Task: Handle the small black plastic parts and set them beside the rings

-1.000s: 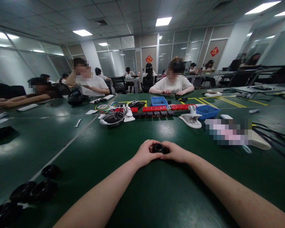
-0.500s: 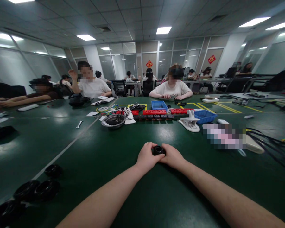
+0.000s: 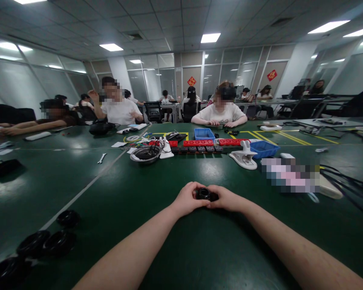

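Observation:
A glossy black ring point(image 3: 203, 193) with a round hole in its top is at the middle of the green table, between my two hands. My left hand point(image 3: 188, 200) curls round its left side, thumb in front and fingers behind. From the right, my right hand point(image 3: 226, 199) is closed about it too, its fingertips at the rim; a dark gap shows between its palm and the ring. Whether the ring rests on the table or is lifted I cannot tell. At the lower left lie several similar black rings of larger sizes, the nearest small one point(image 3: 68, 218) standing apart.
Beyond my hands are a metal bowl point(image 3: 145, 160) with cables, red power strips point(image 3: 199, 142), a white clamp point(image 3: 245, 156) and blue trays point(image 3: 261, 150). A wrench point(image 3: 102, 158) lies left. Black cables point(image 3: 341, 181) run along the right. Other people sit across the table.
My right hand has shifted slightly to the right, opening a gap beside its palm. The ring shows more of its top between my hands. My left hand has barely moved.

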Demonstrator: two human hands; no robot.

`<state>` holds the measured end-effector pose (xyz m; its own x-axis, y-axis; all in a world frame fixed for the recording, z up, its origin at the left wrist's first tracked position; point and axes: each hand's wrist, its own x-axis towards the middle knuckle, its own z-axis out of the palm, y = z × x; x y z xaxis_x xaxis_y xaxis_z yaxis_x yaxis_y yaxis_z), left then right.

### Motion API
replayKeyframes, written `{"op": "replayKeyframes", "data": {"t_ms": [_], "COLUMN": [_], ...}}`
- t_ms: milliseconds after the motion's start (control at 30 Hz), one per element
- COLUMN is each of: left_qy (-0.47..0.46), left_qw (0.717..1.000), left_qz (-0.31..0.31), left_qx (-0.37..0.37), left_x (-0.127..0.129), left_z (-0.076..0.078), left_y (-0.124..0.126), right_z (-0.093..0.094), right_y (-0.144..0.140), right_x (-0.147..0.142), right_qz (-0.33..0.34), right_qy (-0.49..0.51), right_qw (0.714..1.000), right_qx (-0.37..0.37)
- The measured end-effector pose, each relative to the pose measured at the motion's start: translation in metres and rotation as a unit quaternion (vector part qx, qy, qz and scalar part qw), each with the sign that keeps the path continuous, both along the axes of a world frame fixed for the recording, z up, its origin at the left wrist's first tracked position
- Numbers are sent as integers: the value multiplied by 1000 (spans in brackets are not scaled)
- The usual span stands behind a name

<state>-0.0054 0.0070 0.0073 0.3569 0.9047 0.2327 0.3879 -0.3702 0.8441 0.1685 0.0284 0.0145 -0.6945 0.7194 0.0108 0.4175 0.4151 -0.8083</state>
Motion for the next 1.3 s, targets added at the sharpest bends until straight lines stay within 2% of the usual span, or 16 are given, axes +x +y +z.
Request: {"op": "replayKeyframes", "data": {"t_ms": [233,633,800,1000,1167,1300], "left_qy": [5,-5,-14,-1,31,62], "left_qw": [1000,1000,1000,1000,997,989], "left_qz": [-2,4,2,18,70,124], "left_qx": [-7,-10,-21,-17,16,43], "left_x": [1,2,2,3,7,12], "left_z": [-3,-2,-1,-1,-2,-2], "left_y": [3,1,0,1,-3,-9], "right_z": [-3,0,1,-9,-18,-18], "right_y": [2,1,0,4,5,-3], "right_x": [0,-1,-3,-2,-3,-13], "right_qz": [-19,-12,-16,-47,-101,-159], "right_qy": [-30,-14,-8,-17,-66,-140], "right_qw": [999,999,1000,998,989,962], "right_qx": [8,28,15,33,84,170]}}
